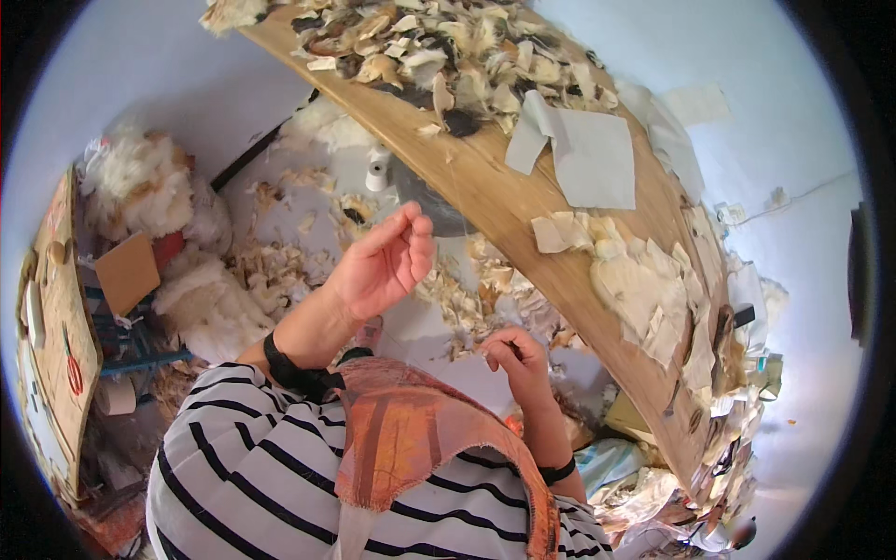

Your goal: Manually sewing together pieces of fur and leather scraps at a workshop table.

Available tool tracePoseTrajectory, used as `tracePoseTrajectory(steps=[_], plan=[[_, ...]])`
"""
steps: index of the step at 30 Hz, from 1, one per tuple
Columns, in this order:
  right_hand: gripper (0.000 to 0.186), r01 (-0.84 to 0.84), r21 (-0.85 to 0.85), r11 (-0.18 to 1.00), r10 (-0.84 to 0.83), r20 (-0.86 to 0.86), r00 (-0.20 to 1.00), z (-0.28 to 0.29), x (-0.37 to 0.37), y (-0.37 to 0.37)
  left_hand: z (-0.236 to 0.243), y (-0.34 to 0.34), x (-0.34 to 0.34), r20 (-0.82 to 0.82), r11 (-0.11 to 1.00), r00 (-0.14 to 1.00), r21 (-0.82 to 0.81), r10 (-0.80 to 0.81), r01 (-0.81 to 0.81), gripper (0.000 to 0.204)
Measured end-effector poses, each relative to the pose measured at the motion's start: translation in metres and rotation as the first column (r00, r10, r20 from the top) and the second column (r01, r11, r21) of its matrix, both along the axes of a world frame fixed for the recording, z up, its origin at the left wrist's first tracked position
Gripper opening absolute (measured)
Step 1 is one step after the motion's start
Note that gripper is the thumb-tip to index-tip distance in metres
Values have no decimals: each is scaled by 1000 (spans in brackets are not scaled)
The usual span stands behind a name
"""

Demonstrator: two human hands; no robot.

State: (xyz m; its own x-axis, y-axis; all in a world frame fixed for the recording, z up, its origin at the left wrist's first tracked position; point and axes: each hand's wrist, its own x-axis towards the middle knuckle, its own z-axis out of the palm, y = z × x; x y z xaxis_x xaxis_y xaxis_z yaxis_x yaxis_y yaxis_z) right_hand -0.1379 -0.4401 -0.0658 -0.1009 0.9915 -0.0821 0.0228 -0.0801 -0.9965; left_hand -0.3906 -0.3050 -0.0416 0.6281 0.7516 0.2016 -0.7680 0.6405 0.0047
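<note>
My left hand (385, 266) is raised in front of me, palm partly turned up, with the fingers curled in and thumb and forefinger together. Lower and to the right, my right hand (523, 364) is closed in a pinch, apart from the left. Whatever either hand may hold is too small to make out. The long wooden table (411, 126) runs diagonally just beyond both hands. On it lie a heap of fur scraps (420, 51), a pale grey sheet (597, 159) and cream hide pieces (639, 285).
Below the table's edge, a white cone-shaped thing (376, 171) stands by a dark grey round object (425, 196). Fur scraps (280, 266) litter the floor. At left are fluffy white fur (140, 187), a brown board (128, 273) and red-handled scissors (73, 366) on a side table (82, 322).
</note>
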Motion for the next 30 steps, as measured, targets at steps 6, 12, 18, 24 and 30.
tracePoseTrajectory(steps=[6, 12, 18, 24, 30], plan=[[5, 70, 3, 998, -70, 18, 997, 5, 11, -23, 25, -12, 14, -233, 985, 961, -48, 149, -164, 16], [7, 138, 35, 990, -140, 34, 990, 2, 21, -47, 45, -21, 20, -130, 956, 952, 139, 277, -259, 32], [23, 217, 57, 975, -217, 5, 976, 5, 25, -64, 88, -58, 31, -441, 790, 783, 604, 439, -103, 69], [42, 361, 395, 845, -422, 78, 903, 15, 42, -64, 172, -122, 34, -274, 167, 868, 960, 414, 223, 77], [31, 375, 274, 886, -393, 11, 920, 42, 54, -68, 212, -180, 89, 297, 109, 820, 912, 489, -395, 23]])
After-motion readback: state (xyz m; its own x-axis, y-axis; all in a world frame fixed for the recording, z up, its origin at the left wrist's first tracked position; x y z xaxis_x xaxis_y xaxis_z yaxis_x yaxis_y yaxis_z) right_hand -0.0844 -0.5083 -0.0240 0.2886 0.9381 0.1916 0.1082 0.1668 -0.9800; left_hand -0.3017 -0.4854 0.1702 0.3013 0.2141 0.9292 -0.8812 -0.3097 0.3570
